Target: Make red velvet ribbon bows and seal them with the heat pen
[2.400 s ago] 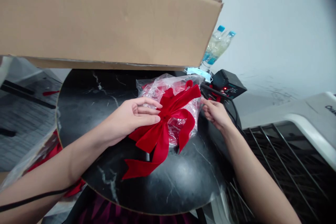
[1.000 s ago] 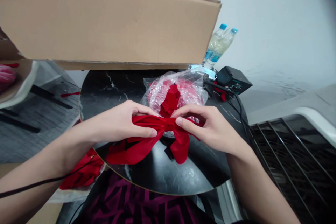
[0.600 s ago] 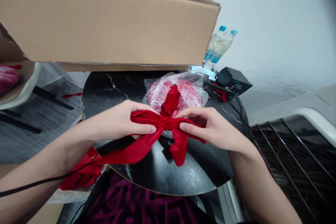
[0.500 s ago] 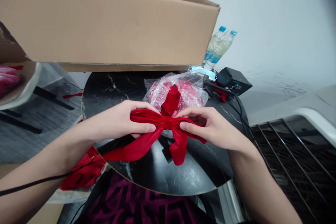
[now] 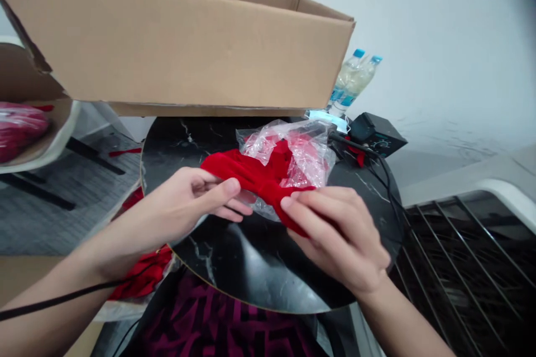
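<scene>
A red bow (image 5: 247, 173) of velvet-like ribbon is held tilted above the round table, its left end higher than its right. My right hand (image 5: 339, 228) is closed on the bow's right side, thumb and fingertips pinching the fabric. At the bow's left loop, my left hand (image 5: 201, 198) is open, its fingers stretched out and apart; the thumb lies against the lower edge of the fabric. Just behind the bow lies a clear plastic bag (image 5: 312, 162) with more red fabric in it. The bow's tails are hidden from sight.
A large cardboard box (image 5: 201, 44) stands along the back. To the right are two bottles (image 5: 354, 81), a blue face mask (image 5: 329, 120) and a black control box (image 5: 377, 134) with cables. More red fabric (image 5: 144, 276) lies below the black marbled table (image 5: 251, 273). A rack (image 5: 456, 262) stands at right.
The bow has turned over and tilted, so its front knot and tails no longer show. My left hand has loosened from its pinch; my right hand has rolled over, still gripping the bow.
</scene>
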{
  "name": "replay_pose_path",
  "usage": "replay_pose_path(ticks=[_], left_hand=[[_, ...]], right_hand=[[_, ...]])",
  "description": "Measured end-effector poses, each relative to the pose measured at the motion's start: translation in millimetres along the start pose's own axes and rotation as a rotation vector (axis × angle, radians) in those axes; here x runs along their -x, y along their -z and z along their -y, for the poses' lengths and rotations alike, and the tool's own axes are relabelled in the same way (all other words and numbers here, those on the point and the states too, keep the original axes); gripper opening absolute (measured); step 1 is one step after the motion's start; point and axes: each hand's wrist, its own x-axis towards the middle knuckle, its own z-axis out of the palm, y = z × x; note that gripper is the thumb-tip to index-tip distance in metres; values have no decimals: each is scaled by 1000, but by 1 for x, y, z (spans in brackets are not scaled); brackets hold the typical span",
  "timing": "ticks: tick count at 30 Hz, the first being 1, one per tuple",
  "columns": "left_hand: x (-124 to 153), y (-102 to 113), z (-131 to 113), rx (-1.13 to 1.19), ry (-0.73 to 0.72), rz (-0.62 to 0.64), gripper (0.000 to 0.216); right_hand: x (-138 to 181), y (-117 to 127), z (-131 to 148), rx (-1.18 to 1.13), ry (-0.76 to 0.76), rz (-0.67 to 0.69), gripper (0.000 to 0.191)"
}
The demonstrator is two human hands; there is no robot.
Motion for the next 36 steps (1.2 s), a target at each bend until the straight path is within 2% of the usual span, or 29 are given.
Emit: replay_pose_path(ticks=[2, 6, 8, 13, 15, 18, 21, 23, 26, 28, 30, 33, 36], left_hand=[[-4, -7, 0, 49, -34, -73, 25], [-9, -5, -4, 188, -7, -120, 11], [-9, -1, -6, 228, 13, -147, 4], [-7, 7, -6, 237, -1, -173, 11], [-9, 12, -7, 189, -16, -148, 11], [-17, 23, -15, -9, -70, -69, 9], [-31, 34, -31, -204, -130, 37, 16], [-39, 37, -43, -280, -146, 114, 22], [-47, 35, -56, -327, -111, 185, 23], [-51, 31, -59, -304, -74, 174, 18], [-55, 28, -59, -281, -49, 181, 16], [-63, 24, -57, -303, -65, 306, 19], [-69, 21, -56, -345, -105, 401, 21]], right_hand=[[3, -7, 5, 0, 57, 43, 45], [5, -10, 9, 0, 20, 111, 42], [5, -9, 10, -73, -59, 96, 46], [2, -14, 18, -237, -329, 87, 53], [-1, -19, 23, -297, -415, 79, 50], [-7, -26, 30, -480, -582, 76, 34], [-11, -31, 35, -740, -704, 180, 20], [-11, -33, 36, -799, -715, 232, 14], [-7, -32, 35, -570, -599, 145, 13], [-7, -27, 32, -292, -379, 40, 27], [-10, -20, 28, -94, -175, -5, 42], [-24, -11, 21, 7, -30, 123, 53], [-41, -9, 14, 63, 89, 291, 55]])
